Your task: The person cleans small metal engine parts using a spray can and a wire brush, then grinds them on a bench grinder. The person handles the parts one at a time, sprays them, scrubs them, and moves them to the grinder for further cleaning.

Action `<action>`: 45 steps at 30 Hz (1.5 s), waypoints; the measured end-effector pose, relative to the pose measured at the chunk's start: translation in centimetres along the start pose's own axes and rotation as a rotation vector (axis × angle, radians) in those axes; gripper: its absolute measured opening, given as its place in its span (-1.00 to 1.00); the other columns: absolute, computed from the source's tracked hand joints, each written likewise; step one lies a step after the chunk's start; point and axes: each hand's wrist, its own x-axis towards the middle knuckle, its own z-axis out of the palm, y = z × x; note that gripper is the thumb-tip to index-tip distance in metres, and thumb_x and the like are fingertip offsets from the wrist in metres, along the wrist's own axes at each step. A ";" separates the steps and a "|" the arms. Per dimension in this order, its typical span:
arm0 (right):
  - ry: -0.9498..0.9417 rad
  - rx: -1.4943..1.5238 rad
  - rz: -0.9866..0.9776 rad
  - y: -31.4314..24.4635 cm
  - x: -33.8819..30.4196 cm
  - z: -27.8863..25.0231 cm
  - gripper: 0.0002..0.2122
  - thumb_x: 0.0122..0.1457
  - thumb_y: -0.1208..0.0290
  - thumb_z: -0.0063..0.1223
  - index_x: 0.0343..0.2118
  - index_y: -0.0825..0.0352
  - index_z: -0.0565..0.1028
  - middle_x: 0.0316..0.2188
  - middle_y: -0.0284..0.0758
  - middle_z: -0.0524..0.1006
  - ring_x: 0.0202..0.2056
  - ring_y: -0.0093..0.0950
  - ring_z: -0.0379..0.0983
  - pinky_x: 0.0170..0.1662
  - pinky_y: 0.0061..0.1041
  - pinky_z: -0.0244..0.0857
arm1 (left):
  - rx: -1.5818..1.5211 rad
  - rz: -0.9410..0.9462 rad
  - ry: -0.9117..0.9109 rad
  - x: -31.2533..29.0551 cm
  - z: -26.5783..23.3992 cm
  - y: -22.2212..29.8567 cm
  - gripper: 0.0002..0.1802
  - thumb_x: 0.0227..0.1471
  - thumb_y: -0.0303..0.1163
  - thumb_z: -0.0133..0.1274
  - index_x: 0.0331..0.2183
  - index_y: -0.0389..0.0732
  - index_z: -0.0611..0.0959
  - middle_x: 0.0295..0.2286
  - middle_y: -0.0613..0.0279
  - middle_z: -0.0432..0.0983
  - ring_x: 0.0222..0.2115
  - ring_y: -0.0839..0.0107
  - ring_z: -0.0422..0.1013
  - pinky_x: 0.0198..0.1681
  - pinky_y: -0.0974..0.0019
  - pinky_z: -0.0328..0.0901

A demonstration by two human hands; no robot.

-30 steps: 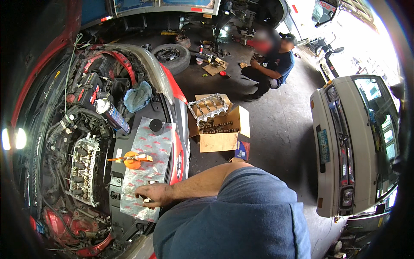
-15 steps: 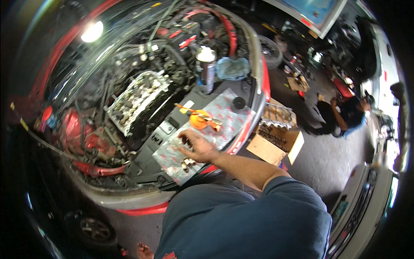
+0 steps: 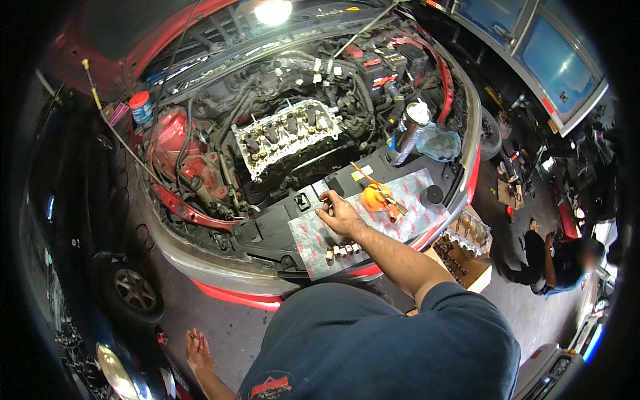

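Right hand [image 3: 340,215] pinches a small metal part [image 3: 325,197], probably hard, slick, best gripped by its sides; left hand [image 3: 198,352] hangs loosely open.

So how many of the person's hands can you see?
2. The right hand is on the plastic sheet at the car's front, pinching something small. The left hand hangs open low by the floor.

Colours, engine bay of red car [image 3: 200,40]

Plastic sheet [image 3: 407,217]: clear-grey, red print pattern. Funnel [image 3: 375,198]: orange. Rag [image 3: 437,143]: light blue. Spray can [image 3: 408,133]: silver, dark band. Jar [image 3: 141,107]: blue, red lid. Cylinder head [image 3: 287,137]: bare pale metal. Shirt [image 3: 380,347]: navy, red logo.
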 end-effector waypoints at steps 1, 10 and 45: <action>0.001 0.020 -0.003 0.3 0.4 0.3 -0.58 0.14 0.22 0.18 -0.03 0.32 0.35 -0.40 -0.28 0.47 -0.40 -0.42 0.43 -0.26 -0.40 0.36 | 0.025 0.016 -0.037 -0.6 2.7 1.1 -0.40 0.05 -0.49 0.20 0.14 -0.18 0.40 0.04 0.20 0.43 -0.03 0.35 0.41 0.11 0.23 0.27; 0.082 0.283 0.084 3.9 1.9 1.6 -0.70 0.17 0.31 0.17 -0.12 0.36 0.41 -0.48 -0.42 0.46 -0.48 -0.64 0.34 -0.35 -0.59 0.30 | 0.027 -0.066 -0.627 -3.2 27.5 5.4 -0.51 0.14 -0.54 0.06 0.12 -0.31 0.40 -0.12 0.14 0.46 -0.13 0.35 0.48 -0.07 0.36 0.45; 0.127 0.314 -0.012 2.7 0.5 1.2 -0.81 0.13 0.49 0.14 -0.21 0.36 0.45 -0.55 -0.43 0.46 -0.56 -0.67 0.34 -0.43 -0.63 0.29 | 0.373 -0.216 -0.689 6.1 46.0 -1.7 -0.64 0.18 -0.46 0.07 0.00 -0.33 0.49 -0.21 0.12 0.57 -0.31 0.45 0.54 -0.27 0.45 0.48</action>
